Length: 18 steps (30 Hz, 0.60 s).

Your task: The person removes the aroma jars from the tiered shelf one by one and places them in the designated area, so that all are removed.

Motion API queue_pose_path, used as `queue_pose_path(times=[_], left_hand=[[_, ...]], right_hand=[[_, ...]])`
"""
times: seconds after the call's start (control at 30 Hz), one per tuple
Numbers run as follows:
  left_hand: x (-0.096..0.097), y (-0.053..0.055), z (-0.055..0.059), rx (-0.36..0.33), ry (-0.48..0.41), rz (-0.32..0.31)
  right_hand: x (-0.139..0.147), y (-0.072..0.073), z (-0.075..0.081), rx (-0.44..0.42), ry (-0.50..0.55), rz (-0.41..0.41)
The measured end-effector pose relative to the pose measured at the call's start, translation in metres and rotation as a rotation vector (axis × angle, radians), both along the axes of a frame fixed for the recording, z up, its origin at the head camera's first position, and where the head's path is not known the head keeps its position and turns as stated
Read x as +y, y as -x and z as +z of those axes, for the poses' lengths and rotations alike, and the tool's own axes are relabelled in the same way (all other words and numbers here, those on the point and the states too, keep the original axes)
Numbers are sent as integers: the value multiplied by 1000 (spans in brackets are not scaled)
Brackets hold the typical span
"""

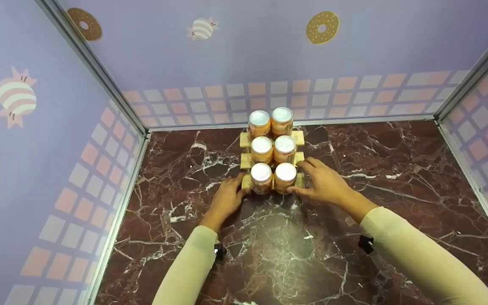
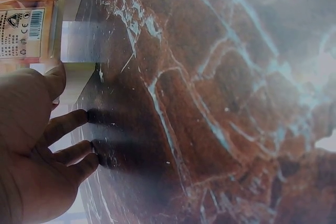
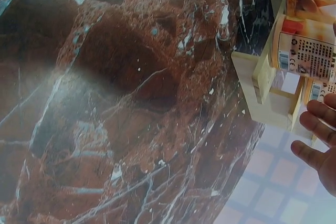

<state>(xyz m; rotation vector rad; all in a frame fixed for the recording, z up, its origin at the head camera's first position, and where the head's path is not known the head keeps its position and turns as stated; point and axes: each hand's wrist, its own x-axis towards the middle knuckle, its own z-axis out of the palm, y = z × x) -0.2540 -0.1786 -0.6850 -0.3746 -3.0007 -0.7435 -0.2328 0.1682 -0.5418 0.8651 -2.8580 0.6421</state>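
A stepped rack of pale wood (image 1: 246, 160) stands near the back wall, bearing several orange-labelled cans with whitish lids in two columns over three tiers. The front left can (image 1: 261, 178) and front right can (image 1: 285, 178) are on the tier closest to me. My left hand (image 1: 226, 196) is at the rack's front left corner, thumb toward the wood; its fingers reach the tabletop in the left wrist view. On the opposite side, my right hand (image 1: 324, 183) lies along the rack, fingers extended and thumb by the front right can. In the right wrist view its fingers (image 3: 315, 129) are spread beside a can (image 3: 304, 48).
The dark red marbled tabletop (image 1: 176, 178) is bounded by a lilac back wall (image 1: 244, 55) and side walls with printed squares. Metal strips run along the wall corners. Both forearms (image 1: 189, 267) come in from the near edge in pale sleeves.
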Motion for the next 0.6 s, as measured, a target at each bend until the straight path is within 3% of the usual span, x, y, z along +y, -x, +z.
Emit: queue_pose_path(times=[0.17, 0.6], left_hand=[[-1, -1, 0, 34, -9, -10], [0, -1, 0, 24, -16, 4]], right_hand=[[-5, 1, -1, -5, 20, -5], [-18, 1, -2, -45, 41, -21]])
